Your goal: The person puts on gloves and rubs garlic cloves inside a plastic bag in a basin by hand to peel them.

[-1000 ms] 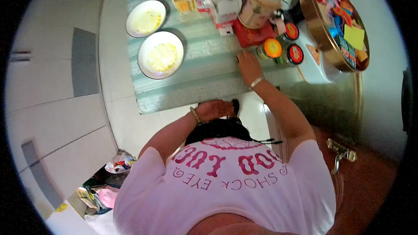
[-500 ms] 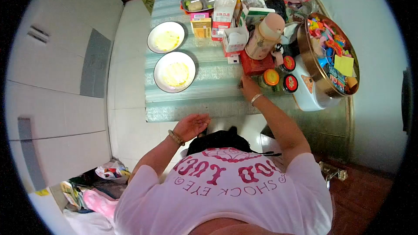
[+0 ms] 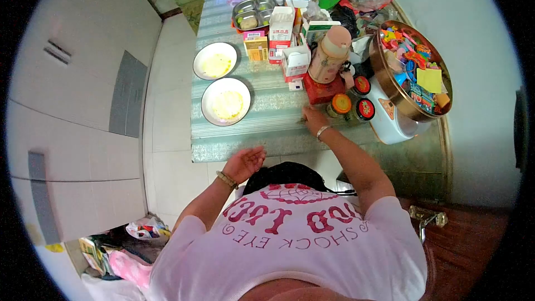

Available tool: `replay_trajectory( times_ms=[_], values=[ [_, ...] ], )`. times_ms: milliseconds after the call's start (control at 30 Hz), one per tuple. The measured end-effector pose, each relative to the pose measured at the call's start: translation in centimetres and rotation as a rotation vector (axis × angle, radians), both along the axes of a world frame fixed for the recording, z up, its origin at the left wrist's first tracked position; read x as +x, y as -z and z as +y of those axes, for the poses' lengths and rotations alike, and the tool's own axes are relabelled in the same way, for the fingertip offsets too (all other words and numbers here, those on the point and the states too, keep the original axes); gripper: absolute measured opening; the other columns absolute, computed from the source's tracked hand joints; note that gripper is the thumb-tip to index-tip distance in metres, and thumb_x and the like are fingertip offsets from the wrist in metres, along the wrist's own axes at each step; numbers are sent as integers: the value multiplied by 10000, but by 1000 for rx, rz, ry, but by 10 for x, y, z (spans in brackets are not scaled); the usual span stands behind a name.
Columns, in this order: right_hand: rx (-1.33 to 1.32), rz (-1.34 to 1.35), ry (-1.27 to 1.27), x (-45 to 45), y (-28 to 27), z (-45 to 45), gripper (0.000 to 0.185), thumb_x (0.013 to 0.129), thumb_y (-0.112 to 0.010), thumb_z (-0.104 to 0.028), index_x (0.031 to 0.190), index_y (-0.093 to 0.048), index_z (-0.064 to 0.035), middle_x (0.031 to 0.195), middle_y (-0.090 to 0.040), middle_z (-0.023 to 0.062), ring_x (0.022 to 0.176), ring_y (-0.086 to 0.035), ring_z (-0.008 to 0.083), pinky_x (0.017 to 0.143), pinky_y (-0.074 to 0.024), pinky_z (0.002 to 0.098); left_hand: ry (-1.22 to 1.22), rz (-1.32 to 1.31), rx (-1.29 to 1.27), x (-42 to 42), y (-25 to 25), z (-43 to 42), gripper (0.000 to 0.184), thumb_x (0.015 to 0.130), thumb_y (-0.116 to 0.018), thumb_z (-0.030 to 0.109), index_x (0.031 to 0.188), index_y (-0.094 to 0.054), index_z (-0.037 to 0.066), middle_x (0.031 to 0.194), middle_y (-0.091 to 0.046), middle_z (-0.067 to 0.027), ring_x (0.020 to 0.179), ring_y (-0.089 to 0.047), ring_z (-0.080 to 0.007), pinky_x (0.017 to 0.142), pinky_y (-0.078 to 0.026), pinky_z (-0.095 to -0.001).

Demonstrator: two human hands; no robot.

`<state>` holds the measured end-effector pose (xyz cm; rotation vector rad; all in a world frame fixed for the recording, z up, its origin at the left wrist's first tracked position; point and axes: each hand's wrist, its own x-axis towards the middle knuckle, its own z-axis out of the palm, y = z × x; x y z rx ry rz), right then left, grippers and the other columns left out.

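My left hand (image 3: 246, 164) is at the table's front edge, palm turned up, its fingers loosely spread and holding nothing. My right hand (image 3: 315, 119) rests on the table just in front of a red box (image 3: 322, 91). Its fingers are drawn together, and whatever may be between them is too small to make out. Beside that hand stands a jar with an orange lid (image 3: 340, 103), with a red-lidded jar (image 3: 365, 109) further right. Two white bowls, the nearer bowl (image 3: 209, 102) and the farther bowl (image 3: 200, 64), hold something pale yellow.
A pink bottle (image 3: 330, 54) stands on the red box. Cartons (image 3: 280, 30) and a divided steel tray (image 3: 236, 8) lie farther back. At right, a round tin (image 3: 382, 81) of colourful small items sits above a white appliance (image 3: 386, 129). Cabinets (image 3: 72, 134) line the left.
The view has tilted slightly, so the table and its things appear lower. Both hands stay nearly where they were relative to the table.
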<state>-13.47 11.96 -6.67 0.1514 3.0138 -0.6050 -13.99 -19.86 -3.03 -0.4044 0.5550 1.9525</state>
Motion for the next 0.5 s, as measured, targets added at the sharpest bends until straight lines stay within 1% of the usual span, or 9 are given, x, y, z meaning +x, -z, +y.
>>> replay_trajectory(
  times_ms=[33, 67, 133, 167, 200, 233, 300, 433, 500],
  values=[
    [-2, -4, 5, 3, 1, 2, 218, 756, -600, -86, 910, -454, -40, 916, -531, 133, 830, -541, 283, 730, -442, 368, 67, 13, 39, -5, 10, 3, 323, 900, -472, 208, 1104, -552, -30, 969, -591, -107, 873, -562, -185, 783, -470, -269],
    [-218, -17, 75, 6, 3, 5, 200, 759, -616, -105, 877, -466, -43, 858, -542, 109, 778, -538, 247, 700, -442, 351, 136, 20, 75, -9, 20, 6, 313, 900, -481, 211, 1098, -554, -20, 915, -584, -80, 817, -551, -157, 727, -470, -249],
    [-592, -33, 224, 15, 11, 9, 174, 774, -633, -136, 831, -492, -51, 757, -548, 64, 688, -521, 180, 631, -438, 322, 189, 110, -187, -18, 27, 20, 299, 923, -463, 236, 1119, -535, 21, 760, -532, 19, 603, -455, -72, 502, -369, -183],
    [-750, -40, 307, 19, 19, 11, 161, 786, -635, -146, 819, -507, -54, 714, -543, 43, 650, -506, 149, 592, -433, 309, 262, 223, -105, -22, 29, 26, 324, 937, -437, 246, 1166, -503, 27, 690, -464, 48, 534, -366, -59, 441, -298, -190],
    [-803, -67, 396, 21, 24, 14, 159, 793, -633, -152, 840, -515, -55, 725, -548, 37, 622, -502, 137, 561, -429, 300, 255, 263, -77, -27, 56, 29, 345, 948, -412, 252, 1195, -471, 19, 654, -386, 50, 524, -313, -61, 430, -261, -196],
    [-850, -92, 484, 24, 26, 16, 160, 800, -632, -159, 860, -524, -57, 736, -554, 30, 594, -498, 126, 531, -424, 291, 258, 185, -231, -27, 23, 43, 360, 948, -407, 256, 1208, -453, 11, 636, -344, 50, 514, -297, -62, 428, -255, -193],
    [-960, -148, 565, 31, 13, 17, 241, 735, -681, -255, 815, -584, -48, 764, -601, 63, 721, -573, 185, 644, -478, 341, 307, 253, -270, -31, 16, 60, 348, 950, -394, 231, 1215, -456, 15, 588, -290, 61, 465, -255, -55, 393, -231, -183],
    [-949, -68, 664, 42, -2, 9, 276, 733, -677, -314, 788, -611, -52, 733, -618, 57, 719, -591, 207, 681, -477, 356, 394, 363, -347, -31, 10, 81, 332, 938, -407, 234, 1187, -489, 30, 554, -267, 71, 427, -238, -49, 364, -200, -193],
    [-656, -43, 431, 41, -12, 5, 323, 730, -663, -367, 826, -628, -61, 768, -638, 76, 742, -604, 243, 716, -468, 367, 393, 411, -356, -31, 14, 87, 316, 935, -414, 255, 1162, -515, 58, 547, -266, 70, 416, -245, -49, 361, -202, -194]
  ],
)
